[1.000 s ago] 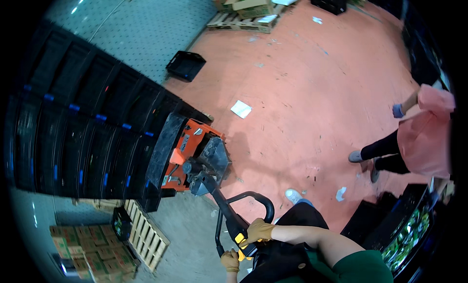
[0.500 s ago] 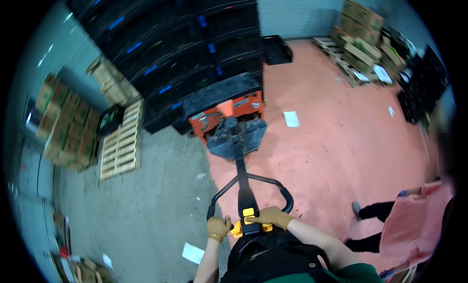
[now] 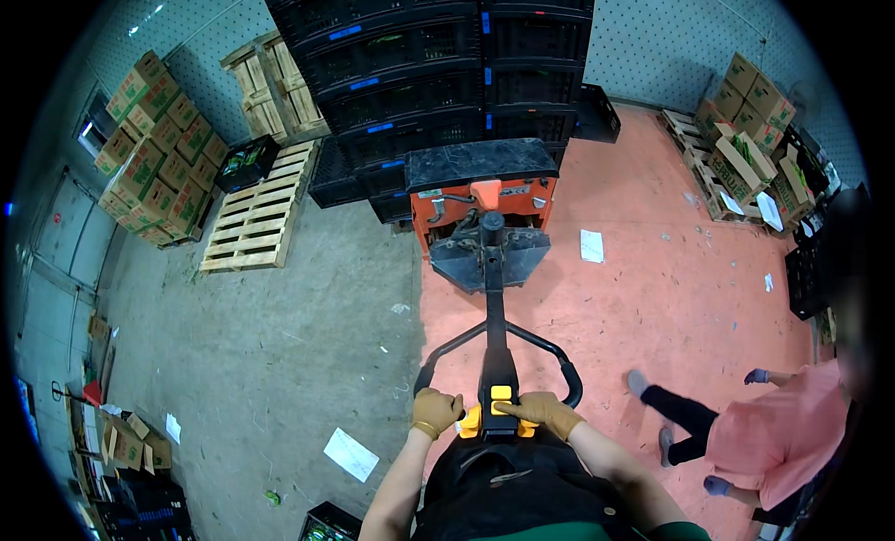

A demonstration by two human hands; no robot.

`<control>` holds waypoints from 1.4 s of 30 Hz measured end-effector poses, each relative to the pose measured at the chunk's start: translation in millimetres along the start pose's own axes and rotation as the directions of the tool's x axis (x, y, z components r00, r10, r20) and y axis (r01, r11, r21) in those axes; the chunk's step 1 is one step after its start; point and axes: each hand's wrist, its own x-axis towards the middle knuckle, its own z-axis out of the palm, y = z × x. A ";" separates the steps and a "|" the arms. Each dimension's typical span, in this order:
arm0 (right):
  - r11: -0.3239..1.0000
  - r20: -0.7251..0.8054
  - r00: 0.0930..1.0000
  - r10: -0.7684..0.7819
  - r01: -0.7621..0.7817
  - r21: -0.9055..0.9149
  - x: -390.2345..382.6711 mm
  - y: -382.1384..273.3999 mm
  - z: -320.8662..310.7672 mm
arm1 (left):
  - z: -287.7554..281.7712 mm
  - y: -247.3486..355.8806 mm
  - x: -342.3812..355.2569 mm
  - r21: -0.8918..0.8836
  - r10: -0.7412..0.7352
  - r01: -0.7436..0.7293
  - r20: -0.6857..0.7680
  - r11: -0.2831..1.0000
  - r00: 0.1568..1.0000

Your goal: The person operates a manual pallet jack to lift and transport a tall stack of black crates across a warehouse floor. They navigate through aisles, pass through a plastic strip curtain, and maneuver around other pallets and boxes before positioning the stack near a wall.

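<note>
Both my hands wear tan work gloves and rest on the control handle (image 3: 497, 368) of an orange electric pallet truck (image 3: 485, 201). My left hand (image 3: 436, 412) is closed around the left grip, beside a yellow lever. On the right grip my right hand (image 3: 541, 413) is wrapped, its thumb reaching to the yellow buttons (image 3: 502, 399) in the middle. The black tiller runs away from me to the truck body. Beyond it rises a tall stack of black plastic crates (image 3: 401, 79) with blue labels; the truck's forks are hidden.
A person in a pink smock (image 3: 778, 429) walks at the right. Wooden pallet (image 3: 256, 210) and stacked cartons (image 3: 158, 163) stand at the left. More boxes (image 3: 741, 163) sit on a pallet at the far right. Papers (image 3: 351, 454) litter the floor; a black crate (image 3: 331, 522) lies near my left.
My view has swung left, so the truck and crate stack appear farther right and more upright. The person in pink has shifted in the picture. Both hands keep their hold on the handle.
</note>
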 end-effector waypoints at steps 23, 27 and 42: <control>0.882 0.162 0.898 -0.409 0.435 -0.183 14.8 61.0 9.3 | 52.4 -35.5 -6.9 0.152 -0.043 0.026 0.112 0.988 0.993; 0.881 -0.092 0.921 -0.378 0.327 -0.341 20.8 78.8 59.3 | 27.1 -14.1 -14.2 0.063 -0.046 0.034 0.212 0.997 0.976; 0.894 -0.305 0.923 -0.234 0.081 -0.440 -5.3 88.8 43.0 | 2.3 9.7 10.7 -0.146 0.174 -0.131 0.338 0.981 0.925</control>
